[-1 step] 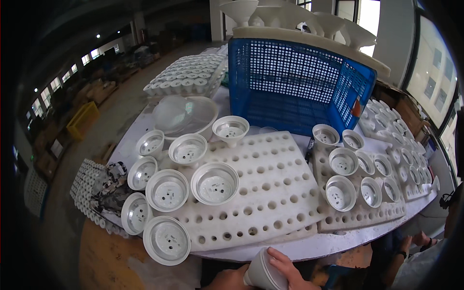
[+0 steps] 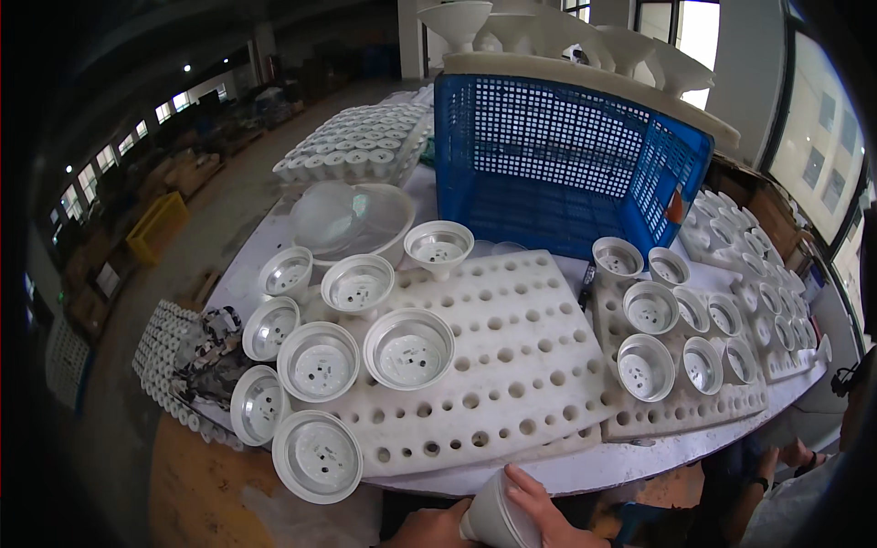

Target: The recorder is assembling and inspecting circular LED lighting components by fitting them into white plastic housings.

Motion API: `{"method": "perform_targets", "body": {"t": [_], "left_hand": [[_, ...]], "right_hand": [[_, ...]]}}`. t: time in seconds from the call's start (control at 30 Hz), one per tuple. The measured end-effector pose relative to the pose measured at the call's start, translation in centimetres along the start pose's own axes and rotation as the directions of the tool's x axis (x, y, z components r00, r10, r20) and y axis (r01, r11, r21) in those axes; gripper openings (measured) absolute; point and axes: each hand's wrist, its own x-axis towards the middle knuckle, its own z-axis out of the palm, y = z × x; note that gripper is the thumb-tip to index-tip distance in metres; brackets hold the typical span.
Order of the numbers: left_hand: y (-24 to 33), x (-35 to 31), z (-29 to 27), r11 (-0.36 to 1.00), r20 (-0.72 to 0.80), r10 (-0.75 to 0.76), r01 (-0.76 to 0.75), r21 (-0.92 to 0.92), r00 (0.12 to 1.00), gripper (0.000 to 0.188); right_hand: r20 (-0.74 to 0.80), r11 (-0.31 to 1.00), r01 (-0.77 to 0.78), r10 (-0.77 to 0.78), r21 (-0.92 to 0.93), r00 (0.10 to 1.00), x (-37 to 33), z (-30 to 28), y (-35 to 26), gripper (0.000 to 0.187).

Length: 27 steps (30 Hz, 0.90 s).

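Note:
At the lower edge, in front of the table, I hold a white cone-shaped lamp housing tilted between both hands. My left hand is closed about its narrow end. The fingers of my right hand wrap the wide rim; the inside of this housing is turned away from view. Just beyond lies a thick white foam board with rows of round holes. Similar white housings with silvery insides, such as the large one, stand on its left part. The nearest one sits at the board's front left corner.
A blue plastic crate lies on its side at the back, with a board of white cones on top. A second holed board with several housings is on the right. Behind the left housings sits a translucent bowl. Another person's arm shows at far right.

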Motion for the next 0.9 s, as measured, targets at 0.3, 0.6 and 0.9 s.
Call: {"method": "perform_targets", "body": {"t": [0.3,0.6,0.9], "left_hand": [[-5.1,7.1,1.4,0.535,0.509,0.155,0.361,-0.764,0.847,0.043],[0.7,8.3,-1.7,0.995,-0.237,0.036,-0.057,-0.080,0.971,0.089],[3.0,9.6,-1.1,0.780,-0.100,0.288,-0.294,-0.553,0.952,0.062]], "right_hand": [[0.142,0.901,-0.326,0.297,0.285,0.944,7.1,-5.6,-0.3,0.100],[0.025,0.818,-0.408,0.436,0.405,0.900,10.9,-7.3,1.3,0.068],[-0.222,0.843,-0.497,0.535,0.207,0.815,14.4,-10.8,4.6,0.054]]}}
